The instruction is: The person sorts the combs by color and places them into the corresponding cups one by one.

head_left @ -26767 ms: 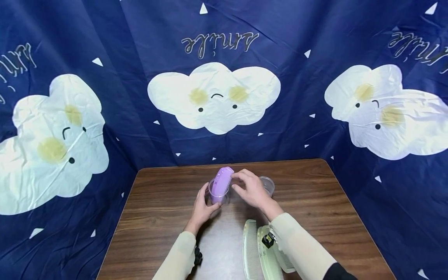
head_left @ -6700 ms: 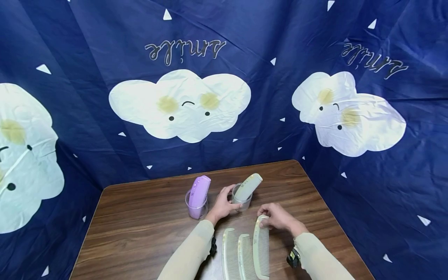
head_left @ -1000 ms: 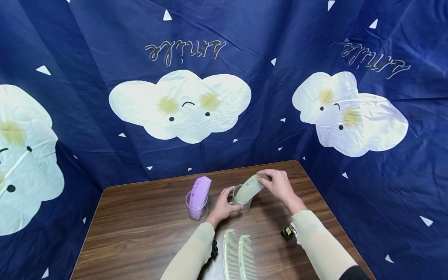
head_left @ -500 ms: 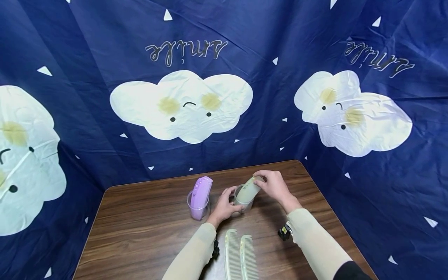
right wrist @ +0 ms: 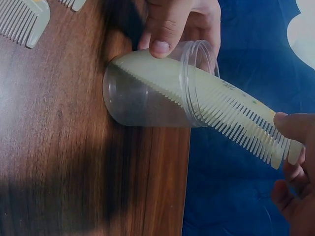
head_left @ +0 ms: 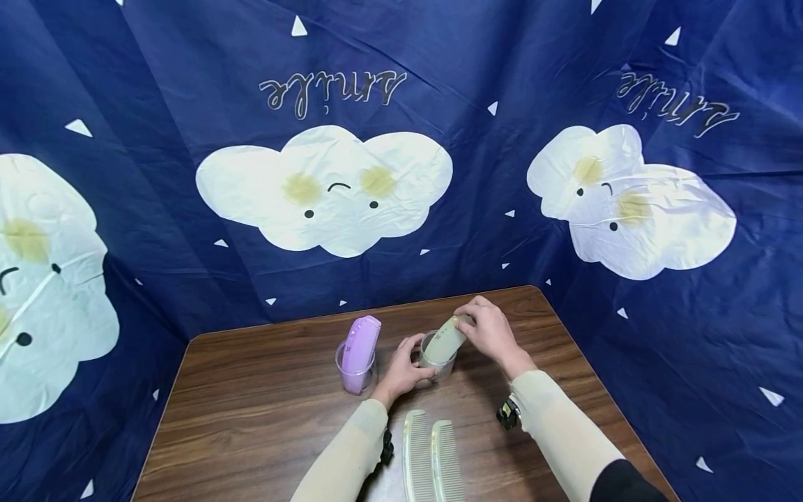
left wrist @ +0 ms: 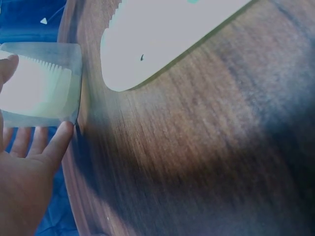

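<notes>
My left hand (head_left: 401, 371) grips a clear plastic cup (right wrist: 133, 105) from the left, its thumb on the near side. Pale green combs (right wrist: 226, 108) lean inside this cup, their tops sticking out over the rim toward the right; two tips overlap there. The right hand (head_left: 491, 331) pinches the top end of a green comb between thumb and fingers. To the left, a second clear cup (head_left: 347, 380) holds a purple comb (head_left: 360, 345), or several nested closely. Two more green combs (head_left: 416, 453) lie side by side on the table near me.
The brown wood-grain table (head_left: 251, 404) ends just behind the cups. A dark blue curtain (head_left: 238, 272) with white clouds hangs around its back and sides. A black wrist camera (head_left: 508, 413) sits on my right sleeve.
Earlier a purple comb was handled at the left cup. Since then the right hand has taken a green comb from the table into the right cup; in the last second it sank slightly deeper.
</notes>
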`<state>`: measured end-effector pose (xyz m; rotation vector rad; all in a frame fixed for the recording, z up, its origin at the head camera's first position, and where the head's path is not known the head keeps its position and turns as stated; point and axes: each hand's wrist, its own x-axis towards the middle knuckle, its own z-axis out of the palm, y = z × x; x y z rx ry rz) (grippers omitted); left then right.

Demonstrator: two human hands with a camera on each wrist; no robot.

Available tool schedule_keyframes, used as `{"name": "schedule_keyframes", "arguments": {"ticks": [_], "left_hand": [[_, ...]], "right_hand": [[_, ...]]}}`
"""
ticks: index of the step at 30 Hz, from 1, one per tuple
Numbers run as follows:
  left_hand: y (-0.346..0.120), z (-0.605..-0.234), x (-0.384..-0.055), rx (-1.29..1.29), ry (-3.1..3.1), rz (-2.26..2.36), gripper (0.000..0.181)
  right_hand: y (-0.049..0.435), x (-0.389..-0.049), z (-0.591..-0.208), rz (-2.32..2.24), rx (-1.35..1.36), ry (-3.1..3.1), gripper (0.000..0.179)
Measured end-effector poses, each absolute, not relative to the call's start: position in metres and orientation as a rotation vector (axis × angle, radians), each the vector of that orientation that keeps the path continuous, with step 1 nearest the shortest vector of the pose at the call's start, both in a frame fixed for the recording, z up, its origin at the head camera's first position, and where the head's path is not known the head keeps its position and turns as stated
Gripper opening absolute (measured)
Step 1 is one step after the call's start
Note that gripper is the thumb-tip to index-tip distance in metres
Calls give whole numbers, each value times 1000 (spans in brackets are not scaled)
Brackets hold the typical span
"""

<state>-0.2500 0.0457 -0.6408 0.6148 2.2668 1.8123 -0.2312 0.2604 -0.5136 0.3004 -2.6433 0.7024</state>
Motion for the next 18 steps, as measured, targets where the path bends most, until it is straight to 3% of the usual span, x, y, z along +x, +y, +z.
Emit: {"name": "schedule_keyframes", "arguments": {"ticks": [18], "left_hand": [[44, -643, -250, 619, 2238, 1833, 76]], "right_hand": [[264, -227, -508, 752, 285, -2642, 28]]}}
